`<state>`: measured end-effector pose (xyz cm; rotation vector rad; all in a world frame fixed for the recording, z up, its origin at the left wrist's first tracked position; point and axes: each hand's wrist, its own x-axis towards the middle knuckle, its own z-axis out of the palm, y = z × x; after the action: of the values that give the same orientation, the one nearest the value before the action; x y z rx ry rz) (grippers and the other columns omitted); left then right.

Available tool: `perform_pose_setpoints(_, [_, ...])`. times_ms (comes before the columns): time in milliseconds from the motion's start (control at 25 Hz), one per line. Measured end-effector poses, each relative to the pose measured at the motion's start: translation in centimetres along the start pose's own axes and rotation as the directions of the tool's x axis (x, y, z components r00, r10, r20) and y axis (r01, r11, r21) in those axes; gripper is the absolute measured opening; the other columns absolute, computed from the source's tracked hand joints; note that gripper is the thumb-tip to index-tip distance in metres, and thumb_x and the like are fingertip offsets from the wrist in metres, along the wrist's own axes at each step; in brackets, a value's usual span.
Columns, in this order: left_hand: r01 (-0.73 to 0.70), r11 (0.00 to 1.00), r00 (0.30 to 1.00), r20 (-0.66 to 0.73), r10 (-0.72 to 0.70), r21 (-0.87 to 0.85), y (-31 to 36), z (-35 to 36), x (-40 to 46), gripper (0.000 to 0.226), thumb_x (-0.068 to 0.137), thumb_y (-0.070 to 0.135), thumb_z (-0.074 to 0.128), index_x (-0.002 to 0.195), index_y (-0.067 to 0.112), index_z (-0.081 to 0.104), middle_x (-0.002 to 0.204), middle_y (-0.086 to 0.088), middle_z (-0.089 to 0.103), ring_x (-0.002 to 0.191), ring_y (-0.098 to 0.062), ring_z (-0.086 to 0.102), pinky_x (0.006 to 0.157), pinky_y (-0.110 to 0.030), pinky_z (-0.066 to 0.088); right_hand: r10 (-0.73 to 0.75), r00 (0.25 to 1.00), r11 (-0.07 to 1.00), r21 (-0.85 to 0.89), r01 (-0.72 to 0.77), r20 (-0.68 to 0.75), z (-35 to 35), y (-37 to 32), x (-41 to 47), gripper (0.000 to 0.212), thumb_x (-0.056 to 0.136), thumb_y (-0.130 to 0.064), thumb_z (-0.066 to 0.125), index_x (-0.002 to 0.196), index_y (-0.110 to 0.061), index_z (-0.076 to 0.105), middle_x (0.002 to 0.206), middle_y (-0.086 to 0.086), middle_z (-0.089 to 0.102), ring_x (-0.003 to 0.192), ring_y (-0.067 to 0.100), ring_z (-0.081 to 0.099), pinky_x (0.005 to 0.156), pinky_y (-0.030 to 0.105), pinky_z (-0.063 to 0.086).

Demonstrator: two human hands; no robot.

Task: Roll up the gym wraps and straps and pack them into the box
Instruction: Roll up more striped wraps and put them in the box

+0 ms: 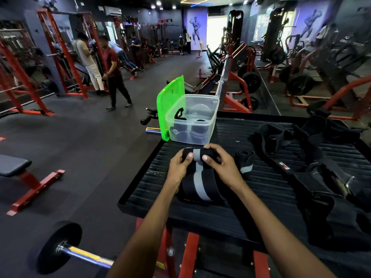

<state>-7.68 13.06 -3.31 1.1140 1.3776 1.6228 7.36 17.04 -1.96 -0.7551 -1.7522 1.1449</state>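
A black wrap with a grey stripe (198,183) lies on the black ribbed platform (261,197), its far end partly rolled. My left hand (179,165) and my right hand (219,162) both grip that rolled end, thumbs on top. Just right of my right hand sits a finished rolled wrap (244,160). Behind my hands stands a clear plastic box (191,120) with dark rolled items inside, its green lid (170,107) leaning open at its left. A heap of loose black straps (313,157) covers the platform's right side.
A barbell with a black plate (58,247) lies low at the left. A red-framed bench (18,169) stands on the floor at far left. Several people stand among red racks at the back left. A chrome bar (222,81) rises behind the box.
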Motion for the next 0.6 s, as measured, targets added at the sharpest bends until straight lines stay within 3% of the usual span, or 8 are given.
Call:
perform_pose_setpoints(80, [-0.041,0.999,0.999,0.025,0.042,-0.014,0.01,-0.28,-0.17,0.02,0.088,0.013,0.062,0.108,0.012,0.059,0.099,-0.002,0.065,0.09,-0.01,0.061,0.084,-0.024,0.049,0.06,0.998,0.998,0.015,-0.06,-0.028,-0.03,0.16,0.09,0.033,0.087,-0.017,0.065,0.118,-0.016,0.056,0.107,-0.008,0.063,0.096,-0.004,0.058,0.084,0.007,0.043])
perform_pose_setpoints(160, [-0.048,0.999,0.998,0.044,0.049,-0.025,0.02,-0.34,-0.2,0.032,0.084,0.011,0.065,0.115,0.01,0.057,0.107,-0.006,0.063,0.096,-0.012,0.06,0.091,-0.028,0.048,0.079,0.996,0.997,0.023,-0.078,-0.034,-0.18,0.4,0.32,0.031,0.087,-0.014,0.064,0.117,-0.014,0.056,0.108,-0.002,0.063,0.098,0.003,0.058,0.085,0.01,0.044])
perform_pose_setpoints(240, [-0.004,0.997,0.999,0.045,0.008,-0.079,0.14,-0.05,-0.3,0.032,0.086,0.006,0.063,0.117,0.01,0.057,0.113,-0.008,0.062,0.101,-0.016,0.059,0.097,-0.034,0.045,0.066,0.998,0.998,0.02,-0.066,-0.024,-0.43,0.54,0.4,0.028,0.088,-0.008,0.062,0.114,-0.014,0.055,0.109,-0.001,0.061,0.098,0.001,0.057,0.087,0.014,0.043])
perform_pose_setpoints(320, [0.058,0.99,0.998,0.043,-0.053,-0.129,0.1,0.18,-0.34,0.023,0.089,0.019,0.059,0.112,0.014,0.062,0.113,-0.009,0.065,0.106,-0.02,0.06,0.098,-0.036,0.045,0.051,0.999,0.999,0.015,-0.051,-0.01,-0.54,0.5,0.38,0.028,0.088,-0.002,0.06,0.112,-0.015,0.054,0.108,-0.003,0.061,0.094,-0.008,0.057,0.088,0.012,0.042])
perform_pose_setpoints(440, [0.042,0.993,0.999,-0.012,-0.044,-0.108,0.29,0.23,-0.37,0.016,0.092,0.019,0.056,0.104,0.013,0.066,0.105,-0.006,0.068,0.097,-0.015,0.063,0.094,-0.033,0.048,0.042,0.999,0.999,0.018,-0.042,0.011,-0.37,0.4,0.28,0.029,0.089,-0.001,0.058,0.114,-0.016,0.055,0.114,-0.002,0.06,0.101,-0.003,0.056,0.091,0.011,0.041])
perform_pose_setpoints(600, [0.013,0.992,0.999,-0.036,-0.017,-0.127,0.77,0.04,-0.42,0.027,0.087,0.001,0.06,0.113,0.008,0.062,0.106,-0.006,0.066,0.085,-0.002,0.065,0.088,-0.023,0.051,0.141,0.99,0.986,0.094,-0.139,-0.017,-0.15,0.12,0.35,0.025,0.091,-0.024,0.058,0.116,-0.018,0.059,0.118,-0.001,0.062,0.108,0.009,0.057,0.095,0.021,0.042])
